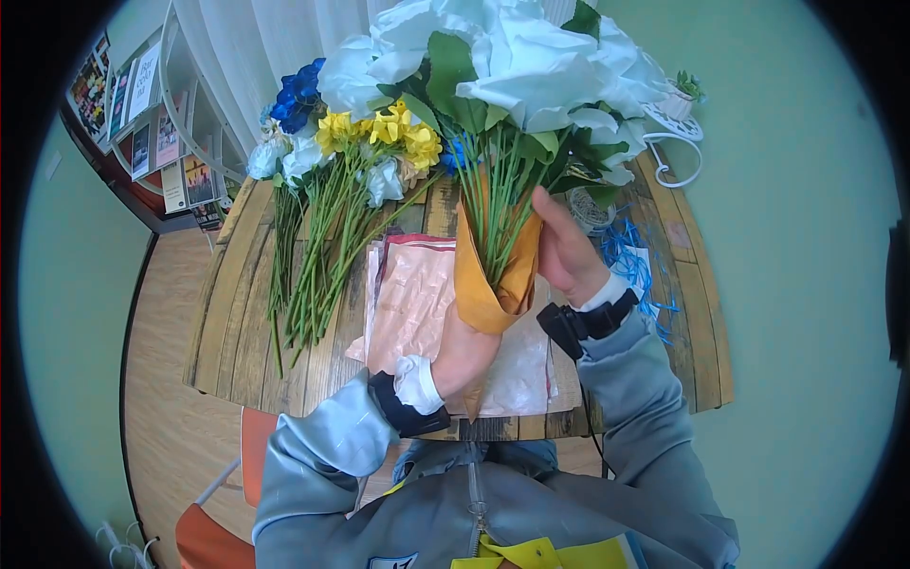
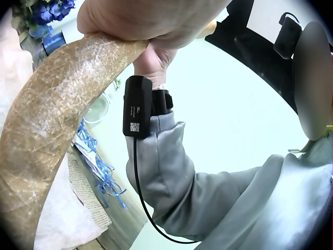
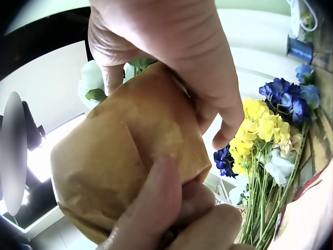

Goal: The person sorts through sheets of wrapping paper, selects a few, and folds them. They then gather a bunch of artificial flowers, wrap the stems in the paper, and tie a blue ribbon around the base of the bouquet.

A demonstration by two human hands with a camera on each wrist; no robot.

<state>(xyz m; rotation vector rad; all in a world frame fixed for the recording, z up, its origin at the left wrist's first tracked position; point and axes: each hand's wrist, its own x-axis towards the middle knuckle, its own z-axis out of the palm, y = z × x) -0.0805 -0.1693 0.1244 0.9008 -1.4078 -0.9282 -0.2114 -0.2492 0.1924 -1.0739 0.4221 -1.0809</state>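
Observation:
A bouquet of large white artificial flowers point(image 1: 531, 71) stands upright, its green stems point(image 1: 495, 194) running down into a brown paper wrap point(image 1: 483, 308). With my left hand point(image 1: 466, 351) I grip the lower part of the wrap. In the right wrist view, the left thumb point(image 3: 161, 192) lies over the brown paper point(image 3: 114, 166). My right hand point(image 1: 569, 248) holds the right side of the wrap, thumb up near the stems. The right wrist view has this right hand point(image 3: 171, 41) bent round the upper paper. The left wrist view gives the paper's curved edge point(image 2: 62, 94) under the left hand.
Blue, yellow and white flowers point(image 1: 379, 133) with long stems point(image 1: 318, 256) lie on the table's left. Pinkish wrapping sheets point(image 1: 412, 284) are beneath the bouquet. Blue shredded strips point(image 1: 630, 261) lie to the right on the wooden table point(image 1: 697, 313). An orange chair point(image 1: 213, 536) stands at lower left.

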